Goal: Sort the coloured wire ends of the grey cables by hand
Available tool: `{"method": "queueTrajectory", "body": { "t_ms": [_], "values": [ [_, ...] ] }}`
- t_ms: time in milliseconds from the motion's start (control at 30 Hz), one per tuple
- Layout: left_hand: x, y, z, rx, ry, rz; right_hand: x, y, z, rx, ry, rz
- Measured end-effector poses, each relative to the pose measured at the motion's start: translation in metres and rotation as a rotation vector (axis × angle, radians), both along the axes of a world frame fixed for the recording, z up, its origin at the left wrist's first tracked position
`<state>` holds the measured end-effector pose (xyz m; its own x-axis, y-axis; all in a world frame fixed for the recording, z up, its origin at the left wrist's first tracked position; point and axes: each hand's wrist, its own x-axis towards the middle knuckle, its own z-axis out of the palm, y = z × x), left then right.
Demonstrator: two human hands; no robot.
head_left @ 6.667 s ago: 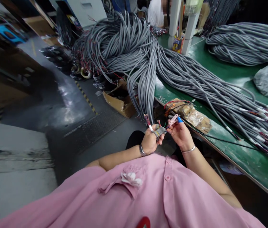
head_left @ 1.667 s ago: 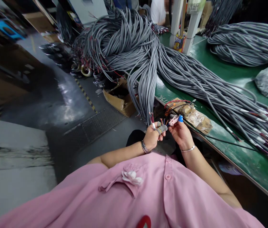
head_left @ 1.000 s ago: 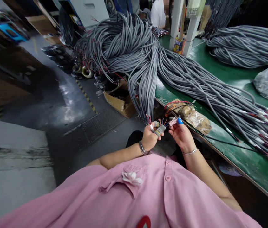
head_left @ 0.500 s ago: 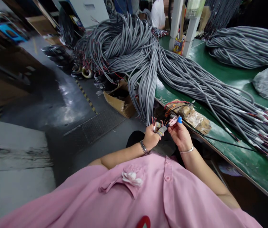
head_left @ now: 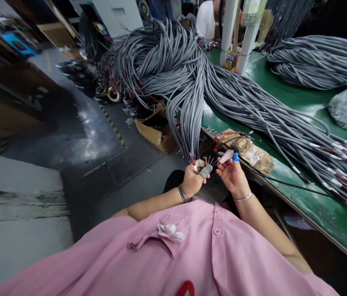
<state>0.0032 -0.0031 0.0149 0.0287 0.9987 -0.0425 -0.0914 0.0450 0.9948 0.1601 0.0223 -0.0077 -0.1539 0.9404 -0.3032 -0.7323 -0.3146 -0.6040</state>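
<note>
Left hand clamped on cable end, right hand pinching pink tool

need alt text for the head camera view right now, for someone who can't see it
A person's left hand holds colored wire ends while the right hand holds a small pale pink object, both beyond a pink shirt. Farther off, gray cables spread across a green table.

A: Which floor lies left of the green workbench?
B: Glossy, grey, reflecting light; a yellow-and-black stripe and a textured plate mark it.
A: And the furnishings?
B: Pale posts standing at the workbench; a pale cabinet beyond its far left end.
</note>
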Motion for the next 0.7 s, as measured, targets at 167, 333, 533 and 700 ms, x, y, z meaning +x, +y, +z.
{"method": "queueTrajectory", "body": {
  "t_ms": [167,333,533,700],
  "values": [
    [-0.003,0.000,-0.003,0.001,0.003,-0.005,-0.001,-0.013,0.003,0.097,-0.113,0.161],
    [-0.002,-0.001,-0.006,-0.010,0.033,-0.037,-0.011,-0.020,-0.001,0.155,-0.251,0.102],
    [-0.002,-0.001,-0.008,-0.027,0.120,-0.184,-0.011,-0.018,-0.005,0.218,-0.403,0.053],
    [-0.004,0.000,-0.011,-0.037,0.119,-0.242,-0.007,-0.018,-0.004,0.242,-0.482,0.071]
  ]
}}
